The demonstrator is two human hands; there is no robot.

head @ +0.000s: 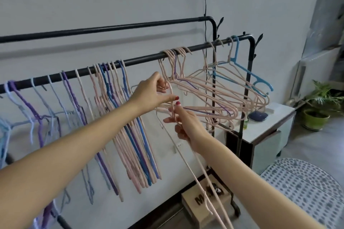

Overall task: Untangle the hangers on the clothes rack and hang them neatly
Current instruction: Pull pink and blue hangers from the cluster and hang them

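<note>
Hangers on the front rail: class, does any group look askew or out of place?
Yes. The pink hangers right of the hands are interlocked and tilted, not hanging straight. Both the left hand and right hand grip pink hangers; one dangles off the rail.

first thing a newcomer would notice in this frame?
Most likely the two hands meeting mid-frame: the left hand and right hand both grip pink hangers from the tangled cluster on the front black rail. Next, the dense fan of pink, blue and purple hangers on the rail's left stretch. A lone light-blue hanger hangs near the rail's right end.
</note>
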